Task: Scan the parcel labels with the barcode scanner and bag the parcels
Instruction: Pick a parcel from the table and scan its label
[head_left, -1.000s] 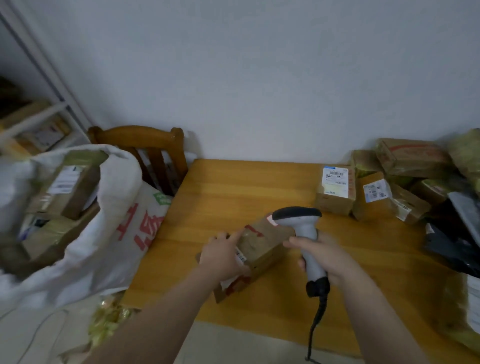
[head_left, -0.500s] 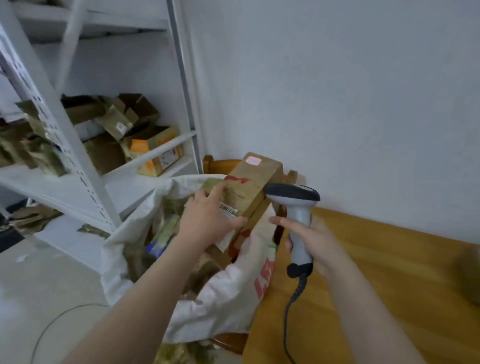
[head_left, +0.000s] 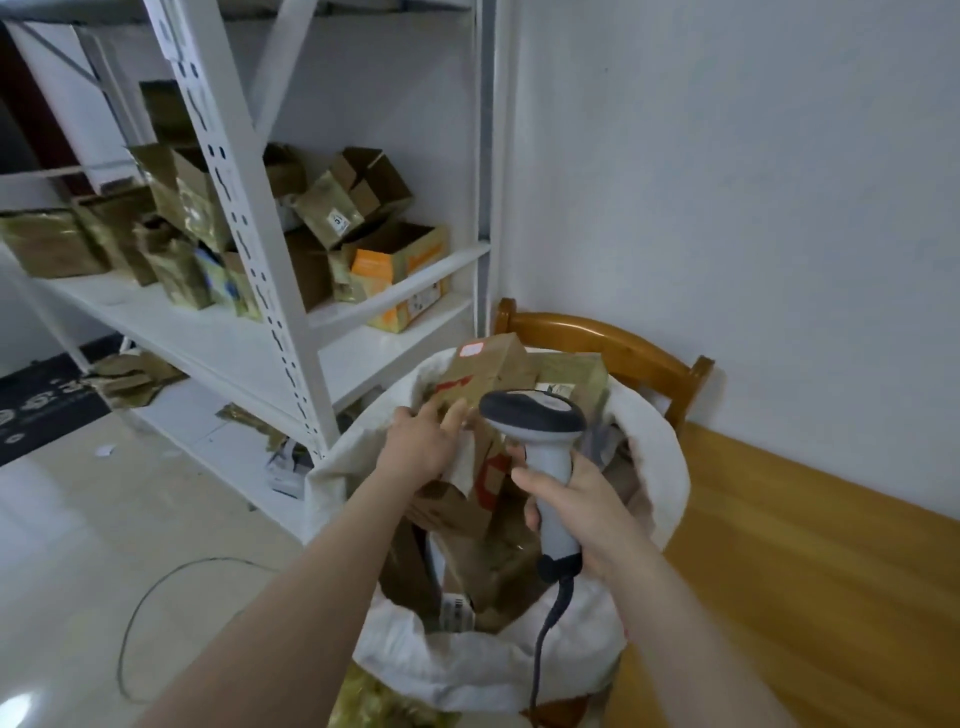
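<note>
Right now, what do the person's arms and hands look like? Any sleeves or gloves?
Both arms are bare: no sleeve shows on the left forearm or the right forearm. The left hand and right hand wear no gloves, and I see no watch, ring or bracelet.
</note>
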